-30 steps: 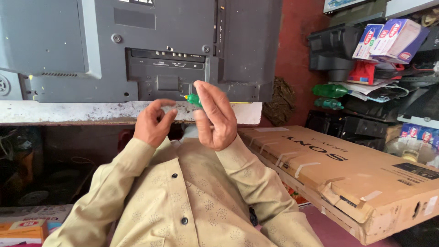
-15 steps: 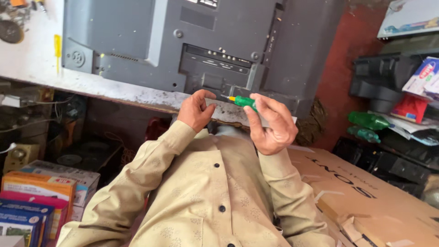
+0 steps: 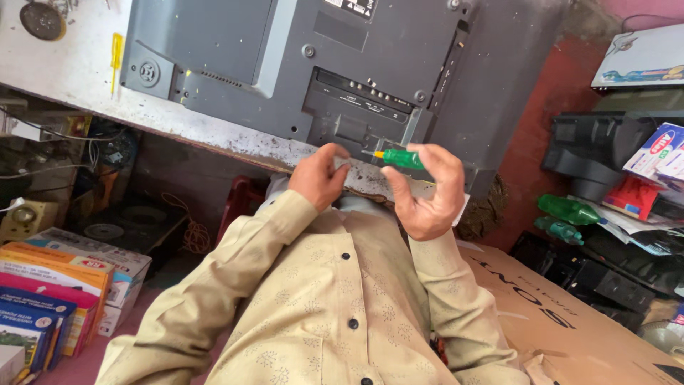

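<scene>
Cluttered repair shop; a worn white bench (image 3: 64, 78) carries a grey flat television, back panel outward (image 3: 342, 64). Head view: the right hand (image 3: 426, 191) has its grip clamped on a green-handled screwdriver (image 3: 400, 158), tip toward the panel's lower edge. The left hand (image 3: 319, 177) is loosely curled, empty, just beside. Advice: seat the tip squarely before turning.

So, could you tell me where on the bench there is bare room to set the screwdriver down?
The white bench is bare between the round metal part and the yellow screwdriver, and along its front edge below the grey television back. It is crowded where the left hand and right hand, holding the green screwdriver, meet.
</scene>
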Motion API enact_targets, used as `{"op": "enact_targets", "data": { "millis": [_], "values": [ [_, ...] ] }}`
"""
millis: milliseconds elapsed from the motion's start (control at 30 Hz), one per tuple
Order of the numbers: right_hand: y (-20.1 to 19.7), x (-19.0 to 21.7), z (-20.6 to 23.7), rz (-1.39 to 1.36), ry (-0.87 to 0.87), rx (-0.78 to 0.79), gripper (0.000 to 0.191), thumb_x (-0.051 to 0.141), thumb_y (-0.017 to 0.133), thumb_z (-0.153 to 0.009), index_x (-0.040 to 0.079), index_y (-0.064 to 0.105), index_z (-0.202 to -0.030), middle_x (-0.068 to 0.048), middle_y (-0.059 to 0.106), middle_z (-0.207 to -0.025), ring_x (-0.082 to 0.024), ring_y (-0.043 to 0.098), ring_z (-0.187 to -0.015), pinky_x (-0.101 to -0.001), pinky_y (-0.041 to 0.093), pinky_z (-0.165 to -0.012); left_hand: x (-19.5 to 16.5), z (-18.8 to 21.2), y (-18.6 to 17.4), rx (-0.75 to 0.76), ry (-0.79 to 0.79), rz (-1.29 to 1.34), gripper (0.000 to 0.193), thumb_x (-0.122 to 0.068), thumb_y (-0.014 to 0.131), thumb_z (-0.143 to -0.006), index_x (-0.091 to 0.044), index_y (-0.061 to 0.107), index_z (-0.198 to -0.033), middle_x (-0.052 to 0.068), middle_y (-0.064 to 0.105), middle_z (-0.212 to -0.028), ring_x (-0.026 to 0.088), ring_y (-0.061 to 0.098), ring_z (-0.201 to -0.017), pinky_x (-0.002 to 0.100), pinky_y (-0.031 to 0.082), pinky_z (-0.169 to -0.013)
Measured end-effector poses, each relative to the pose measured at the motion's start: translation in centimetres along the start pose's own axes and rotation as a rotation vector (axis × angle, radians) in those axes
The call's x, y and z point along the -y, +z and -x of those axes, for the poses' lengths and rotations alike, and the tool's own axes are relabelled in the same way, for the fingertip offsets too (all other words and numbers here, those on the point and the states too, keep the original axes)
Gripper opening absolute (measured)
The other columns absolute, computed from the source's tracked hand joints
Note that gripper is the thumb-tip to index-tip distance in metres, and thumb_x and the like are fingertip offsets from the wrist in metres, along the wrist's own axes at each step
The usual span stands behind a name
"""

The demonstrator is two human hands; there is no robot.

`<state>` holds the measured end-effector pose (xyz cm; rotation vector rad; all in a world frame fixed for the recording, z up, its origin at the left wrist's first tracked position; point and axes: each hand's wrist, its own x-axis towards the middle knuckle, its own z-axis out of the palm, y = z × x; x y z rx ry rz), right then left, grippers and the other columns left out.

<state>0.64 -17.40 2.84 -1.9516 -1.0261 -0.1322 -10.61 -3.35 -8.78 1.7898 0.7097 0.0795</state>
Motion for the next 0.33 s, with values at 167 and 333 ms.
{"op": "enact_targets", "data": {
  "millis": [167, 333],
  "values": [
    [1.4, -0.5, 1.2, -0.223, 0.042, 0.05, 0.047, -0.008, 0.068, -0.103, 0.006, 0.038, -0.137, -0.024, 0.066, -0.127, -0.029, 0.071, -0.113, -0.0349, 0.063, -0.093, -1.5, -2.0, 1.8, 0.012, 0.135, -0.255, 0.025, -0.025, 0.067, -0.093, -0.013, 0.062, -0.115, 0.015, 0.071, -0.078, 0.04, 0.069, -0.075, 0.055, 0.053, -0.065],
    [0.8, -1.4, 2.3, -0.259, 0.041, -0.035, 0.046, -0.008, 0.066, -0.104, 0.007, 0.037, -0.138, -0.023, 0.067, -0.126, -0.026, 0.072, -0.112, -0.0358, 0.064, -0.093, -0.9, -3.2, 3.5, 0.033, 0.104, -0.431, 0.018, -0.03, 0.065, -0.103, -0.013, 0.062, -0.109, 0.015, 0.074, -0.087, 0.038, 0.071, -0.082, 0.053, 0.055, -0.073]
  ]
}}
